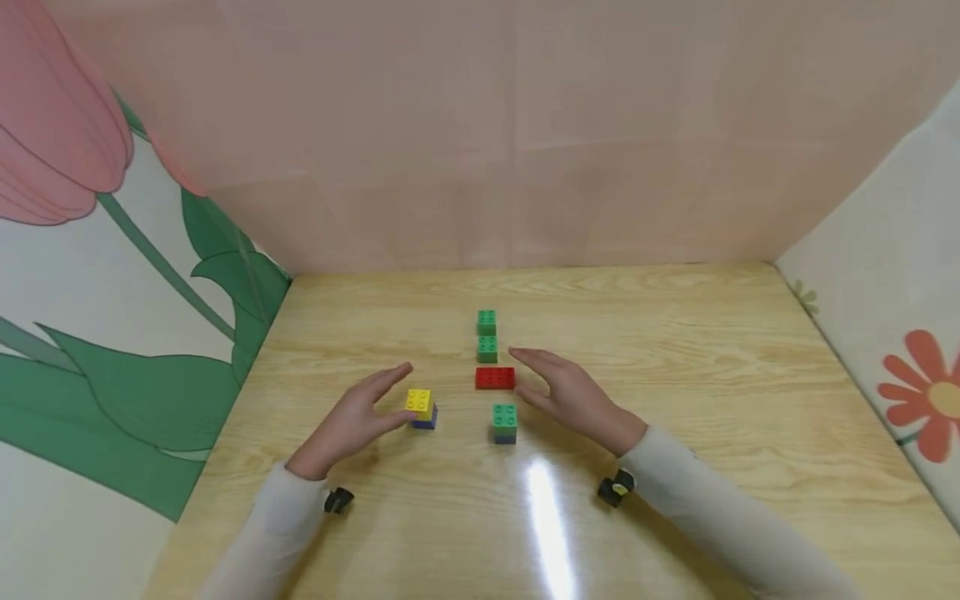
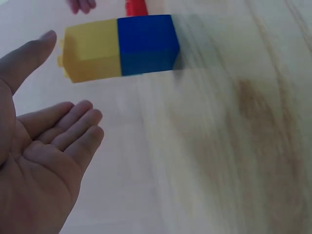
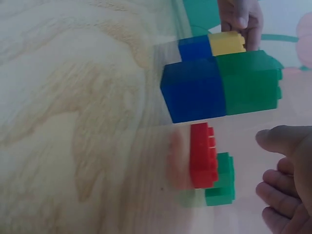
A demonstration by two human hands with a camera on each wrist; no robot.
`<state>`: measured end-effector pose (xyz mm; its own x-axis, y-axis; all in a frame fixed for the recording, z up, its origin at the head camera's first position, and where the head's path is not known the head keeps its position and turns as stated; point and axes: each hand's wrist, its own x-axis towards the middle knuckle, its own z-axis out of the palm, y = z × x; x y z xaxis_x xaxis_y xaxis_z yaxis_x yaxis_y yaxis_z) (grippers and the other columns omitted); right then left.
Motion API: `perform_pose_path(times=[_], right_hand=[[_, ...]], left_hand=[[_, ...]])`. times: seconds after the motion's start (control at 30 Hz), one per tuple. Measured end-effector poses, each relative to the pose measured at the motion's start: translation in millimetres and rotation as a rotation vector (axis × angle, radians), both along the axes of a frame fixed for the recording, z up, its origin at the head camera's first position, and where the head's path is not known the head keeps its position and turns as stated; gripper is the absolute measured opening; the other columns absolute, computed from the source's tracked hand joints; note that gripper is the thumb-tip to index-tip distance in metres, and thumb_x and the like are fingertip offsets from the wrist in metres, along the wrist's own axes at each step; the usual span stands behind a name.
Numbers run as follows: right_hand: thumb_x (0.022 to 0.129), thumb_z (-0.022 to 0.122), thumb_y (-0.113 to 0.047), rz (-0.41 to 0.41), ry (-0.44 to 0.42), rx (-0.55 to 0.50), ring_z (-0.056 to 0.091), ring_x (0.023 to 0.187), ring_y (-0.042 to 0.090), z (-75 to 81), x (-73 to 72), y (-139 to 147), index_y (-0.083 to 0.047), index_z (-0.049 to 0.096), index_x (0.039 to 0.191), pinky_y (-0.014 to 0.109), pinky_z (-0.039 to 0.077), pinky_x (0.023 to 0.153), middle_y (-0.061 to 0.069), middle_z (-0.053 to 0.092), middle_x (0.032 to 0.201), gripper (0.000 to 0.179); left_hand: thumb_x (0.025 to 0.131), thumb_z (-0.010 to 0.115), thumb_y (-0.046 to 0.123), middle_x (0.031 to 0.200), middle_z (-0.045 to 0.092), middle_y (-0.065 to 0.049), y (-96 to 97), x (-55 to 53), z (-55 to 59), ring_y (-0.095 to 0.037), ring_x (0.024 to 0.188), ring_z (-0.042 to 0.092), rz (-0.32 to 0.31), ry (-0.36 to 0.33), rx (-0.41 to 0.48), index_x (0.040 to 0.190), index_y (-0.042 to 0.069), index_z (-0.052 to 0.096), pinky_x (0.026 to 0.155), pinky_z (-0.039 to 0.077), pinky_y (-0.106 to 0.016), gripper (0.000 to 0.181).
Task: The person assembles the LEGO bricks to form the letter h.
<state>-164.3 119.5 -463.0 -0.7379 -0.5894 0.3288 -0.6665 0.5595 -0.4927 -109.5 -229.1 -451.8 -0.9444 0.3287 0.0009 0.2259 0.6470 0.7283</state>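
My left hand [image 1: 365, 417] is beside a stack made of a yellow brick [image 1: 418, 403] on a blue brick [image 2: 148, 45], with thumb and fingers apart and nothing held. In the head view the thumb tip overlaps the yellow brick's edge; the left wrist view shows a gap there. My right hand [image 1: 573, 396], also holding nothing, is to the right of a flat red brick [image 1: 495, 378]. Nearer me stands a green brick [image 1: 505, 416] on another blue brick [image 3: 194, 90]. Beyond the red brick, two green bricks, a nearer one [image 1: 487, 348] and a farther one [image 1: 487, 322], line up.
Everything stands on a pale wooden table [image 1: 712, 350]. A pink backdrop [image 1: 510, 142] rises at its far edge, with flower-printed panels to the left and right. Each wrist wears a small black camera, a left one [image 1: 339, 500] and a right one [image 1: 616, 488].
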Motion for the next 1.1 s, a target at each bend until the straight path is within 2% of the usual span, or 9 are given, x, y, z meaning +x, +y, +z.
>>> perform_pose_path(times=[0.13, 0.27, 0.5, 0.8, 1.1], right_hand=[[0.09, 0.072, -0.022, 0.005, -0.035, 0.044, 0.053, 0.124, 0.028, -7.3, -5.3, -4, -0.005, 0.051, 0.14, 0.042, 0.045, 0.102, 0.011, 0.055, 0.137, 0.057], [0.089, 0.073, -0.02, -0.004, -0.045, 0.07, 0.054, 0.123, 0.029, -11.0, -7.4, -10, -0.002, 0.052, 0.138, 0.042, 0.045, 0.102, 0.014, 0.057, 0.134, 0.057], [0.089, 0.073, -0.017, -0.032, -0.056, 0.124, 0.054, 0.122, 0.032, -16.8, -9.5, -18, 0.002, 0.052, 0.136, 0.044, 0.045, 0.102, 0.019, 0.056, 0.134, 0.055], [0.089, 0.072, -0.016, -0.06, -0.068, 0.193, 0.055, 0.12, 0.034, -24.9, -12.0, -20, 0.003, 0.054, 0.134, 0.046, 0.046, 0.1, 0.02, 0.057, 0.132, 0.052], [0.088, 0.074, -0.016, -0.069, -0.034, 0.219, 0.06, 0.112, 0.033, -21.1, -10.6, -24, 0.004, 0.059, 0.127, 0.045, 0.051, 0.094, 0.019, 0.06, 0.124, 0.047]], left_hand=[[0.087, 0.071, 0.043, 0.15, 0.04, -0.001, -2.2, -3.7, -7.5, -0.026, 0.137, 0.037, -0.034, -0.021, -0.009, 0.15, 0.015, 0.039, 0.108, 0.036, -0.051, 0.075], [0.088, 0.072, 0.038, 0.149, 0.043, -0.001, -1.8, -4.6, -10.2, -0.025, 0.136, 0.039, -0.046, -0.039, -0.002, 0.149, 0.014, 0.041, 0.108, 0.037, -0.049, 0.072], [0.09, 0.072, 0.03, 0.145, 0.047, -0.001, 0.5, -6.9, -10.4, -0.023, 0.133, 0.044, -0.032, -0.09, 0.02, 0.146, 0.014, 0.045, 0.108, 0.038, -0.044, 0.065], [0.092, 0.07, 0.023, 0.141, 0.051, 0.002, 0.9, -7.1, -11.1, -0.025, 0.128, 0.049, -0.01, -0.137, 0.047, 0.141, 0.013, 0.052, 0.105, 0.042, -0.045, 0.054], [0.092, 0.07, 0.022, 0.137, 0.055, 0.003, 1.4, -6.7, -11.9, -0.022, 0.124, 0.053, 0.009, -0.138, 0.052, 0.137, 0.015, 0.057, 0.101, 0.046, -0.039, 0.047]])
